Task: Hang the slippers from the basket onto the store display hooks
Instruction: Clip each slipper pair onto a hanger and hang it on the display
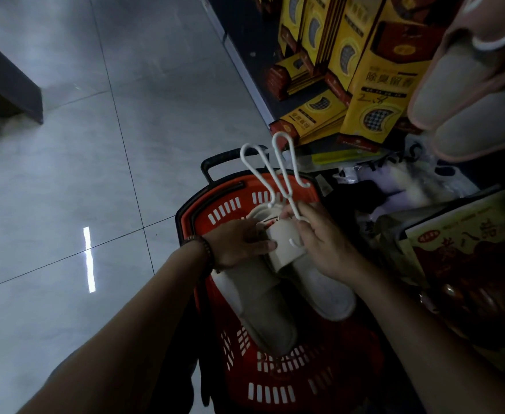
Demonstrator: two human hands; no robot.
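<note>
A pair of beige slippers [263, 297] is held above the red shopping basket [281, 380]. My left hand [239, 246] grips the left slipper near its toe end. My right hand [326, 243] holds the right slipper together with a white wire hanger [278, 171], whose two loops stick up above both hands. Other beige and pink slippers [466, 94] hang on the display at the upper right.
Yellow and red boxes [364, 70] fill the shelf ahead. Packaged goods [466, 258] crowd the right side. The basket has a black handle [224, 162]. Grey tiled floor [95, 174] spreads to the left, with a dark shelf base [3, 85] at the far left.
</note>
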